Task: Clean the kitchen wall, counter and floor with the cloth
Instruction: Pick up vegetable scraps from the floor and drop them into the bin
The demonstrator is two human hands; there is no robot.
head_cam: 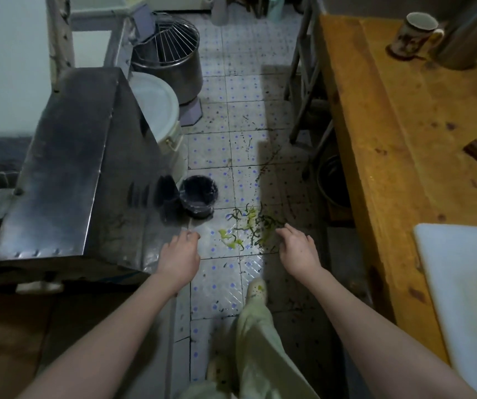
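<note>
A pile of green vegetable scraps lies on the white, blue-dotted tiled floor between my two hands. My left hand hangs over the floor to the left of the scraps, fingers loosely bent, holding nothing. On the other side of the scraps my right hand reaches forward, fingers relaxed and empty. No cloth is in view. My leg in pale green trousers and a light shoe stands just below the scraps.
A steel hood-shaped unit fills the left. A small black bin stands beside it, a white lidded bucket and a steel mixer bowl behind. A wooden counter on the right carries a mug and a white cutting board.
</note>
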